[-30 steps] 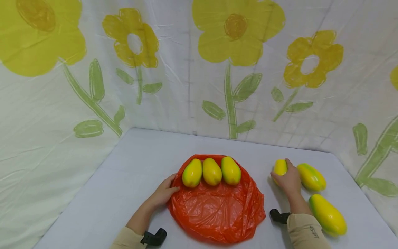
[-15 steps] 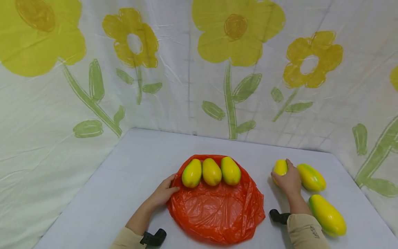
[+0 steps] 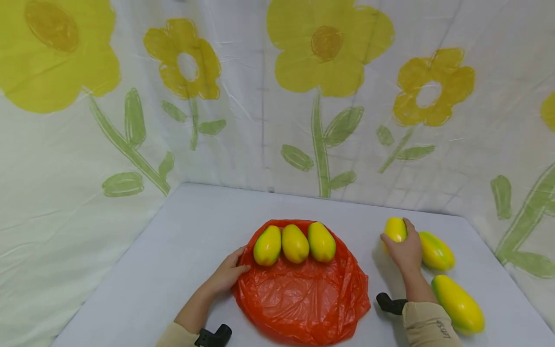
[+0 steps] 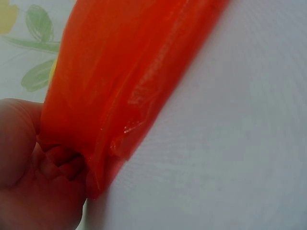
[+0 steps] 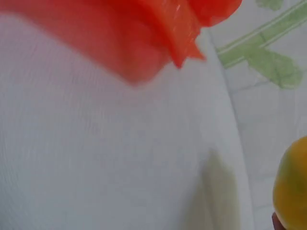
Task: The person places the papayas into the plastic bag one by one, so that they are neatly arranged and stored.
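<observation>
An orange plastic bag [image 3: 303, 299] lies spread on the pale table [image 3: 173, 250], with three yellow-green papayas [image 3: 295, 243] in a row on its far edge. My left hand [image 3: 227, 274] pinches the bag's left edge; in the left wrist view the curled fingers [image 4: 53, 163] hold the orange film [image 4: 129, 86]. My right hand [image 3: 405, 250] grips a fourth papaya [image 3: 395, 229], lifted a little off the table to the right of the bag. Its yellow end [image 5: 292, 184] shows in the right wrist view.
Two more papayas lie on the table at the right, one [image 3: 437, 250] beside my right hand and one [image 3: 457, 304] nearer the front edge. A flower-printed cloth [image 3: 277, 96] closes off the back and both sides.
My right hand has raised the papaya it grips slightly off the table. The left hand has stayed on the bag's edge.
</observation>
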`<state>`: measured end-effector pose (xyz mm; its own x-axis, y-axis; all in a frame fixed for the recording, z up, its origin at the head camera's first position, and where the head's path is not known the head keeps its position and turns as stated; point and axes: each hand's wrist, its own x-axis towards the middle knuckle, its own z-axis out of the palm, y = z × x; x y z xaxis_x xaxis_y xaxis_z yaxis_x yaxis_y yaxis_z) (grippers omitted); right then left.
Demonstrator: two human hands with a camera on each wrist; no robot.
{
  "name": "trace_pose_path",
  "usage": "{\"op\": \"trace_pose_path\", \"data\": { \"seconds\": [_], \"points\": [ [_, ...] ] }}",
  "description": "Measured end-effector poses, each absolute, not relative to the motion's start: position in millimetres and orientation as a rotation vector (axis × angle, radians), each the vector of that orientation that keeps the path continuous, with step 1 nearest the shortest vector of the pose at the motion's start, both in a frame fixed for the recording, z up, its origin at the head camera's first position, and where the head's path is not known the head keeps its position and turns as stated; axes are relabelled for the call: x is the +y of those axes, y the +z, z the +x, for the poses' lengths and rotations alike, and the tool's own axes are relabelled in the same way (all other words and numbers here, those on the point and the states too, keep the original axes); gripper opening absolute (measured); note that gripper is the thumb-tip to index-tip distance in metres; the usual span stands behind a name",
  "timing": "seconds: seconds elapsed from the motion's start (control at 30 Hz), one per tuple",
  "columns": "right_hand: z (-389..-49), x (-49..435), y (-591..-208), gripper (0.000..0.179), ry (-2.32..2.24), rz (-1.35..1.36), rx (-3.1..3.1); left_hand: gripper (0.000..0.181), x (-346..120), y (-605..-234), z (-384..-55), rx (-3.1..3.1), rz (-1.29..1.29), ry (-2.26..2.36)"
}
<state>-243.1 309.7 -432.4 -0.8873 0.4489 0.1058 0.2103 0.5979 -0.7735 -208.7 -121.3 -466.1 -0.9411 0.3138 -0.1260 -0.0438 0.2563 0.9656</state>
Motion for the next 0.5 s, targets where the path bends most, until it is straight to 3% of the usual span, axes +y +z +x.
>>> {"op": "trace_pose_path", "data": {
  "seconds": [0.27,0.5],
  "points": [
    [-236,294,-410,0.073,1.601,-0.702,-2.344,0.053,-122,-465,-207,2.232,0.265,1.742],
    [-226,273,-397,0.071,1.583,-0.613,-2.409,0.052,-120,-466,-209,2.247,0.264,1.728]
  ]
}}
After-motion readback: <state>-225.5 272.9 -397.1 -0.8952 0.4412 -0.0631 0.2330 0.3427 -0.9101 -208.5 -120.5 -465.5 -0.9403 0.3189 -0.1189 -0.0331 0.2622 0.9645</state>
